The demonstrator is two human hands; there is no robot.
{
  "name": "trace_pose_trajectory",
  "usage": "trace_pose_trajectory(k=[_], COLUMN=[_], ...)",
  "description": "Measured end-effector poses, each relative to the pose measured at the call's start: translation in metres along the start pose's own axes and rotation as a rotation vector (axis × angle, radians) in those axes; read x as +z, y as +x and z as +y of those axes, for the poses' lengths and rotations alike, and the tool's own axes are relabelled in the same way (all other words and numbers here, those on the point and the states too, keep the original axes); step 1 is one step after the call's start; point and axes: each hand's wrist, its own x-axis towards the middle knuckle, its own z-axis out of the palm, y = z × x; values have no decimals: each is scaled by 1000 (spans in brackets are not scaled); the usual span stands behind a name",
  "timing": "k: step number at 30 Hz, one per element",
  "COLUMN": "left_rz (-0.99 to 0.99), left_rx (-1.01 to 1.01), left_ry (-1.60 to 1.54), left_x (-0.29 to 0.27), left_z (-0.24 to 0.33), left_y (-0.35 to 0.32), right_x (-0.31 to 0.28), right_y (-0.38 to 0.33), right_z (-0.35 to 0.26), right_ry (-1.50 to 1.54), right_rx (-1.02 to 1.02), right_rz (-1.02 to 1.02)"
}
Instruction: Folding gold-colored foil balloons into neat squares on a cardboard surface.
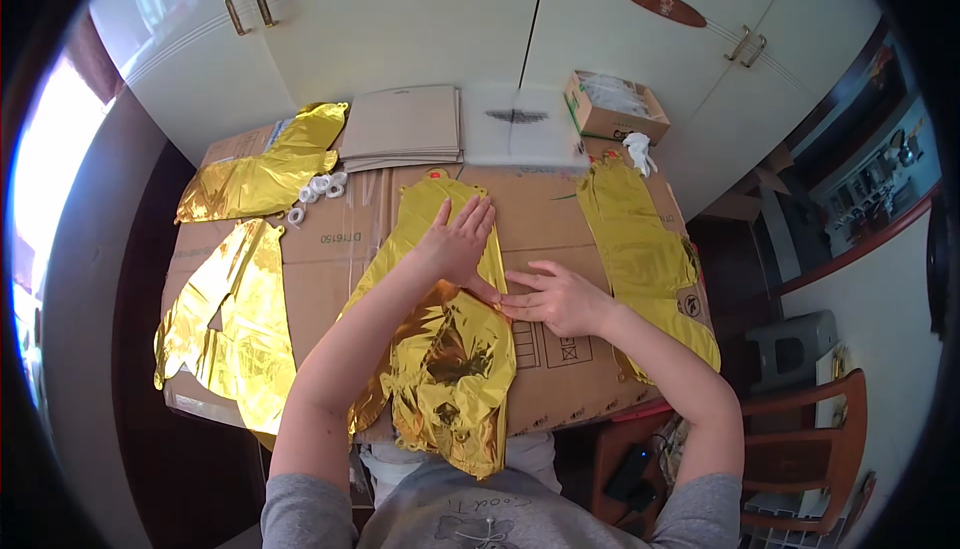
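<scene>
Open cardboard box (655, 127) up at the back R of the tabletop (330, 279), w/ white, see-through-ish baggy stuff (615, 94) filling it to the rim; can't ID the contents. Crumpled white item (640, 154) just beside it, poss. a glove.

Front & centre: gold foil piece (450, 349), long, laid lengthwise, top end flat, lower end crinkled & mirror-shiny, its tip hanging past the near edge toward the lap. L hand (460, 249) is flat on its upper part, fingers together, thumb out along the R edge. R hand (560, 299) comes in from the R, fingers partly spread, tips meeting the L thumb at that same foil edge; whether its grip is pinching the film, can't tell.

More foil about: a bent piece (260, 174) back L, a forked one (235, 319) front L, a smoother strip (640, 249) along the R side. White rings (322, 187), prob. tape rolls, clustered btwn the back L foil & a neat stack of brown card sheets (400, 129). Next to that, a translucent flat pack (525, 129) w/ a dark smudgy patch, contents unclear.

Hard to see: L forearm covers part of the centre foil; wooden chair (850, 449) lower R is partly hidden behind the R arm.
</scene>
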Motion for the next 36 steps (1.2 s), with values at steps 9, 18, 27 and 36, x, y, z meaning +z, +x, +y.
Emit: trace_pose_trajectory(k=[9, 18, 27, 36], left_rz=[-30, -64, -69, -72], left_rx=[-10, -2, -4, -9], left_ry=[-12, -31, -33, -35], left_x=[-1, -4, -3, -4], left_z=[0, -1, 0, -1], left_y=[3, 2, 2, 1], right_x=[-10, -8, -10, -9], right_y=[-5, -14, -22, -28], right_z=[-16, -30, -46, -64], right_ry=[34, 94, 124, 113], right_rx=[-15, -27, -35, 25], right_rz=[-37, -33, -20, 6])
